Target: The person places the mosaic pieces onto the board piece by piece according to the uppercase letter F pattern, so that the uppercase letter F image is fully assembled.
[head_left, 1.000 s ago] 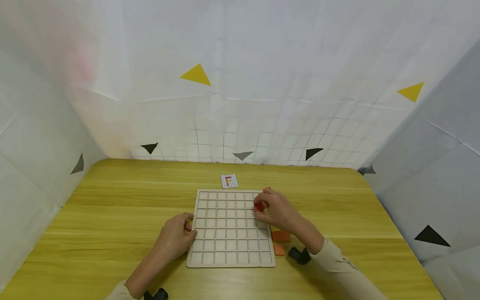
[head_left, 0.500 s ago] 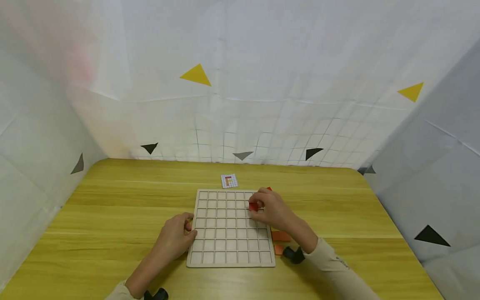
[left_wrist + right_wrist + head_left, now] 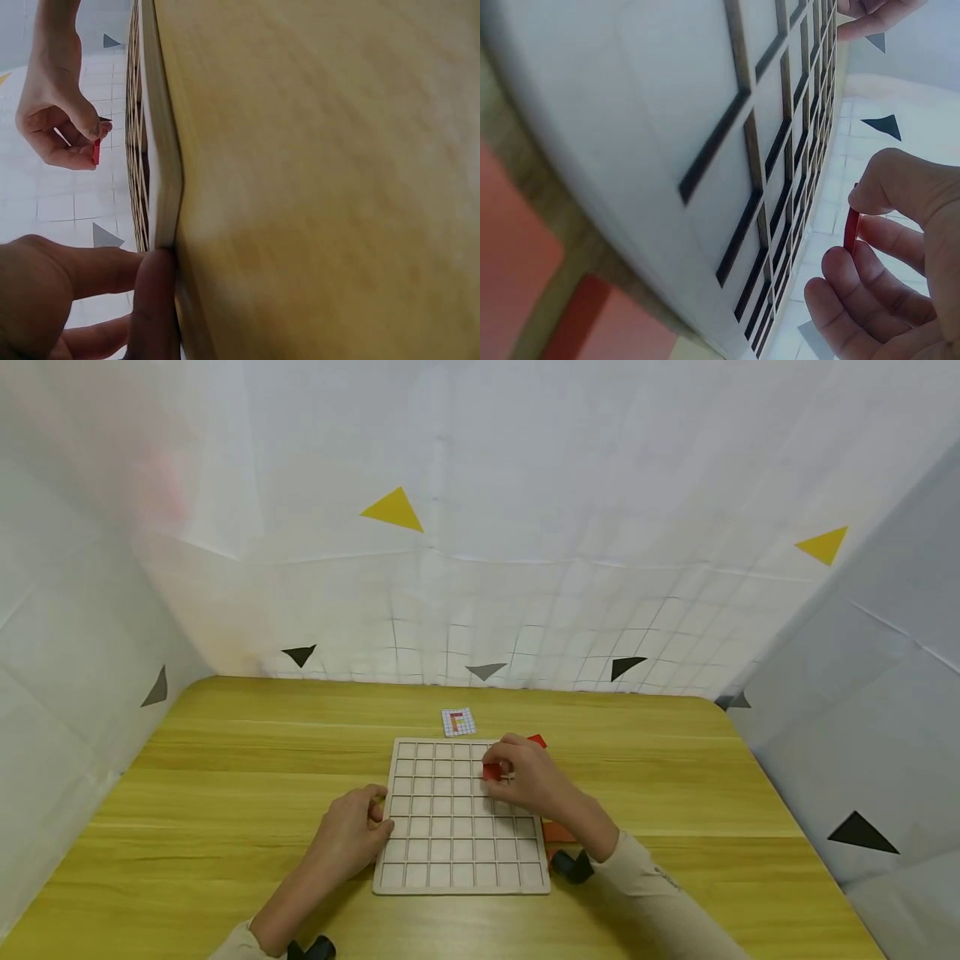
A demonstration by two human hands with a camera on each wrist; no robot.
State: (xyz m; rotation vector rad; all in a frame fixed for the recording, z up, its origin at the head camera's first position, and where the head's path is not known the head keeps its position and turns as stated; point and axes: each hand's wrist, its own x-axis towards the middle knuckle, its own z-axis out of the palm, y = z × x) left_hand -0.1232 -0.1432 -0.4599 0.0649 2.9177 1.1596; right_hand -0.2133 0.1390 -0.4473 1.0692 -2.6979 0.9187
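Note:
A pale wooden grid board with square recesses lies in the middle of the table in the head view. Over its upper right part, my right hand pinches a small red square tile between thumb and fingers. Seen edge-on in the right wrist view, that red tile stands upright and apart from the board's surface. My left hand grips the board's left edge, thumb and forefinger against the rim. From the left wrist camera, a fingertip shows right at the board's side.
Beyond the board lies a small card printed with a grid and a coloured figure. Another red piece sits at the far right corner. Orange pieces lie along the right side, partly hidden by the right wrist's black camera.
My right hand has moved left over the board with the red tile, uncovering more of the red piece at the far corner. My left hand has stayed in place.

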